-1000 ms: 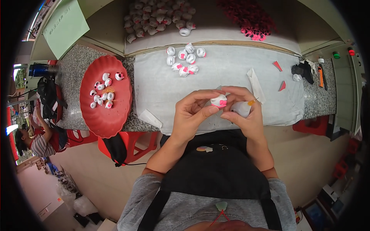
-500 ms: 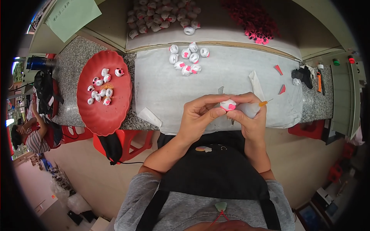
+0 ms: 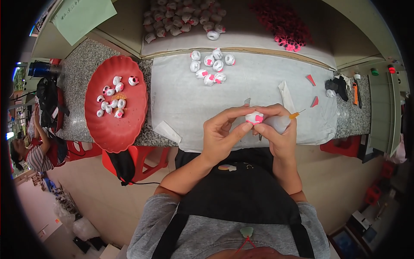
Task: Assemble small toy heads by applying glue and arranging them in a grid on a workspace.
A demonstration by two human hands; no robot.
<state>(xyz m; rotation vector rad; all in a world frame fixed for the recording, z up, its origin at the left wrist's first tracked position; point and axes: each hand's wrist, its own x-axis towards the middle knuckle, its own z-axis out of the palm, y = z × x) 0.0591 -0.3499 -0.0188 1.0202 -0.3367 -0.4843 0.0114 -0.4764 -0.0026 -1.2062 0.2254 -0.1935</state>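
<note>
Between the thumbs and fingertips of both my hands is a small white ball-shaped piece (image 3: 254, 116) with pink patches. My left hand (image 3: 219, 134) pinches it from the left, and my right hand (image 3: 281, 137) grips its other side. Tucked in the right hand as well is a translucent squeeze bottle (image 3: 279, 124) with an orange needle tip (image 3: 294, 115) pointing to the right. A grey pointed thing (image 3: 247, 102) shows just beyond the left fingertips; the rest of it is hidden. Farther off on the white sheet (image 3: 172, 95) sits a group of similar white-and-pink pieces (image 3: 209, 61).
A red scalloped tray (image 3: 133, 108) with several finished-looking pieces lies to the left. Behind, a shelf carries a heap of white pieces (image 3: 181, 19) and many pink bits (image 3: 288, 41). Red scraps (image 3: 315, 102), a black cloth (image 3: 337, 88) and an orange cutter (image 3: 355, 93) are at right.
The white piece has turned slightly between my fingers, so its pink patch faces up more. Both hands keep nearly the same place and grip.
</note>
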